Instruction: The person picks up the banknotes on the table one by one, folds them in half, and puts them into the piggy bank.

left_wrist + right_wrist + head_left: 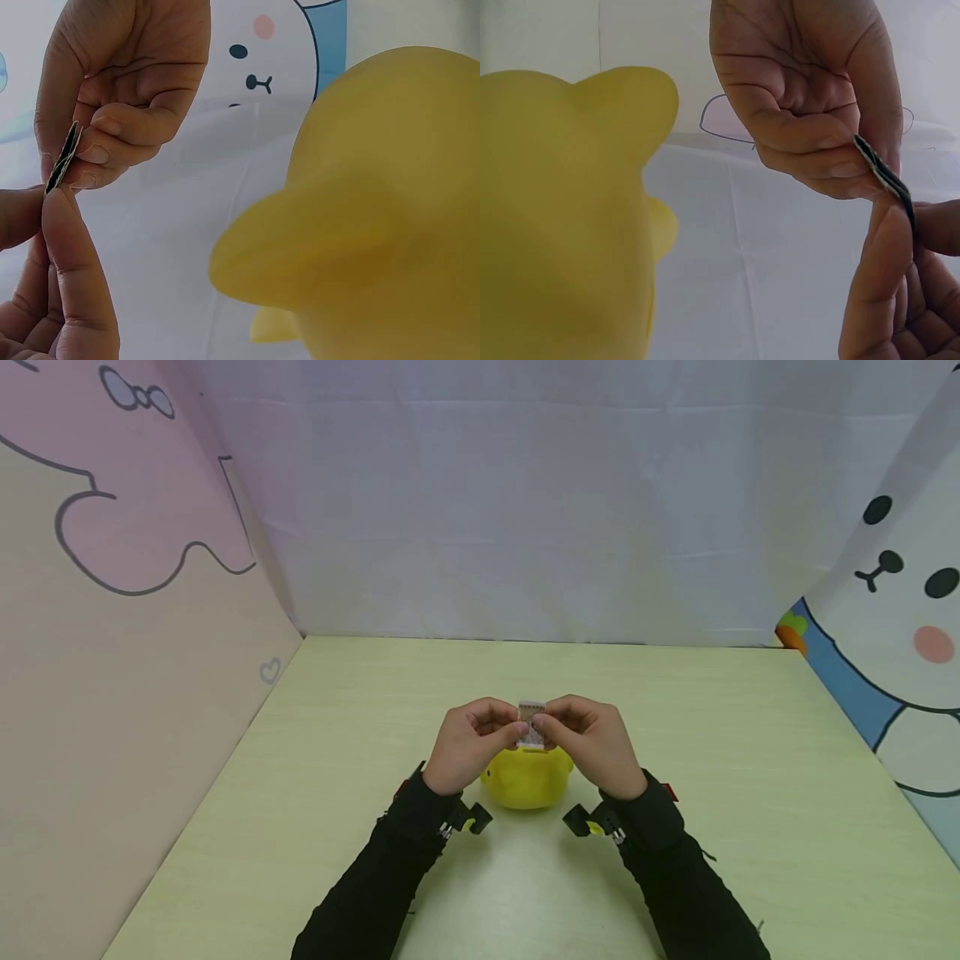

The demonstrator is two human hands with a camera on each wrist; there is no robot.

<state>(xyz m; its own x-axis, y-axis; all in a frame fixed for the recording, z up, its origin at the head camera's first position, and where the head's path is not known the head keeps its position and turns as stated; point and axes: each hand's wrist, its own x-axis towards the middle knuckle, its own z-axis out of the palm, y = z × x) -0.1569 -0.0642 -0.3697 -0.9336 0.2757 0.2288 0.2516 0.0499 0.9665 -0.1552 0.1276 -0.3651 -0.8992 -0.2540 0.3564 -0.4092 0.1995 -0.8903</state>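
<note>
Both hands pinch one small folded slip of paper (531, 725) between thumb and forefinger — left hand (471, 745) on its left edge, right hand (592, 743) on its right edge. The remaining fingers of each hand are curled in toward the palm. In the left wrist view the slip (63, 157) shows edge-on as two thin dark layers pressed close together, a thumb tip (66, 225) at its lower end. The right wrist view shows the same doubled edge (885, 174), held at a slant between the fingertips.

The slip is held upright in the air, directly above a yellow rounded toy figure (527, 777) — not touching it as far as the views show. The toy stands on the pale green table (360, 710), between the two wrists. From the wrist cameras it fills one side of the view as a smooth yellow body (375, 217) with a rounded bump on top (626, 97).

Black sleeves (390, 868) cover both forearms. A pink cartoon panel (112, 527) stands at left, a white bear-face panel (900, 593) at right.
</note>
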